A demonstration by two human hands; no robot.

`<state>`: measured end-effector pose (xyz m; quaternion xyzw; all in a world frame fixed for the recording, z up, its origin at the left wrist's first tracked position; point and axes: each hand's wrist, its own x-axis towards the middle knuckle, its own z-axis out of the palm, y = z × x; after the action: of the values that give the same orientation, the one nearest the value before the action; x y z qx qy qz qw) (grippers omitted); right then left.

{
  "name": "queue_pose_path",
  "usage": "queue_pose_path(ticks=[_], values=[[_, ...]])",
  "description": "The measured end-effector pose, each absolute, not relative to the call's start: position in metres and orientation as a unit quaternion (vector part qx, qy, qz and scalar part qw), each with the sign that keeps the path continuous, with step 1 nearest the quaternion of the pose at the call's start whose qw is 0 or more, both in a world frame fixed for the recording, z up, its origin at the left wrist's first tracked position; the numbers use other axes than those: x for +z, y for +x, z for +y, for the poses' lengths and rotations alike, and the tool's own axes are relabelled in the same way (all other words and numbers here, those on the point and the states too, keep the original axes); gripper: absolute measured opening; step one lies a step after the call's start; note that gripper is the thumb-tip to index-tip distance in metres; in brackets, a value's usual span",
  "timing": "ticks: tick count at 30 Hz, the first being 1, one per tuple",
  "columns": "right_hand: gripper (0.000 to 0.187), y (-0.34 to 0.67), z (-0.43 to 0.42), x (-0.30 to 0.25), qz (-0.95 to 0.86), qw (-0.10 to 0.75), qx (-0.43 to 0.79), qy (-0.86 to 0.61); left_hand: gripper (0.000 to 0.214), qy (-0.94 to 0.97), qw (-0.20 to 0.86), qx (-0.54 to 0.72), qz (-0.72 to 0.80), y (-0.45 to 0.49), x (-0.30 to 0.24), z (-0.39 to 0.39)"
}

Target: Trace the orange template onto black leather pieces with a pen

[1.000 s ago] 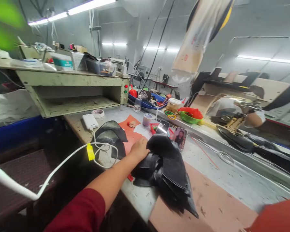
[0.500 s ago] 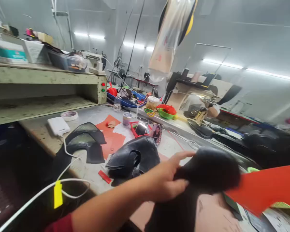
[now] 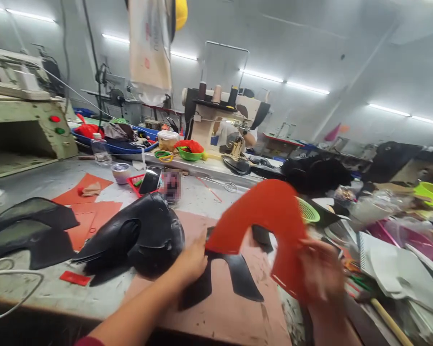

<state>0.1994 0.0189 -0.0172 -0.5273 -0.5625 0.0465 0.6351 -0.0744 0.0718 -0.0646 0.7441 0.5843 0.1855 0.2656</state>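
Observation:
A curved orange sheet (image 3: 263, 202), shaped like an arch, is held up by my right hand (image 3: 323, 269); that hand is blurred, its fingers closed on the sheet's right leg. Beneath the sheet, a black leather piece (image 3: 241, 276) with two legs lies on a pinkish board (image 3: 238, 315), partly covered by the orange sheet. My left hand (image 3: 191, 259) is at the left edge of the black piece, its fingers curled there, close to the orange sheet's left tip. Left of that hand sits a folded stack of black leather pieces (image 3: 140, 230).
More black cut pieces (image 3: 32, 230) lie at the left near a white cable. Orange scraps (image 3: 94, 216), a red basket (image 3: 137, 185) and a phone (image 3: 151, 180) are behind. A sewing machine (image 3: 227, 115) stands beyond. White papers (image 3: 393, 264) and clutter crowd the right.
The view has turned right. The black piece, earlier raised in my left hand, now lies on the board. The orange sheet has come in from the right over it, with my right hand now visible.

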Motion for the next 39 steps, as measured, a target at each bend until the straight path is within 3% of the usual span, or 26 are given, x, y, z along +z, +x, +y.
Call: queue_pose_path(ticks=[4, 8, 12, 17, 25, 39], values=[[0.018, 0.161, 0.064, -0.060, -0.665, 0.436, 0.170, -0.583, 0.033, 0.805, 0.126, 0.094, 0.572, -0.092, -0.039, 0.066], [0.006, 0.144, 0.070, -0.096, -0.720, 0.286, 0.111, -0.622, 0.035, 0.856, 0.035, 0.095, 0.507, -0.111, -0.035, 0.065], [0.008, 0.146, 0.061, -0.101, -0.738, 0.227, 0.040, -0.634, 0.035, 0.931, 0.028, 0.068, 0.357, -0.120, -0.062, 0.062], [0.009, 0.159, 0.044, -0.092, -0.741, 0.297, -0.010, -0.602, 0.040, 0.933, 0.063, 0.052, 0.350, -0.122, -0.086, 0.056], [0.020, 0.170, 0.002, -0.087, -0.678, 0.388, 0.046, -0.623, 0.033, 0.924, 0.060, 0.080, 0.370, -0.117, -0.084, 0.047], [0.018, 0.162, -0.010, -0.081, -0.679, 0.400, 0.071, -0.611, 0.034, 0.926, 0.061, 0.073, 0.366, -0.116, -0.089, 0.049]])
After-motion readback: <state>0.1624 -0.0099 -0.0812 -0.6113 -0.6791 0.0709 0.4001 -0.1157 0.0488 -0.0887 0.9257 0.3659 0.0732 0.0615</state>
